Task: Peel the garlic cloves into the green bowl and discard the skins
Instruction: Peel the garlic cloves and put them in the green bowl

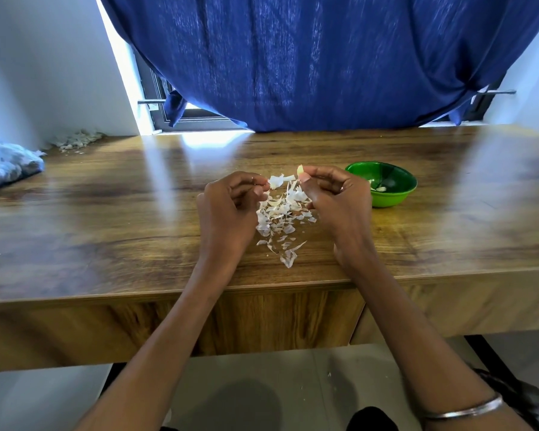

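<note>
My right hand pinches a pale garlic clove between thumb and fingertips, just above the wooden table. My left hand pinches a strip of white skin that still stretches toward the clove. Under and between both hands lies a loose pile of garlic skins. The green bowl stands just right of my right hand, with a few peeled cloves inside.
A second heap of skins lies in the far left corner. A blue-white bag rests at the left edge. A blue curtain hangs behind the table. The table's front edge runs under my forearms.
</note>
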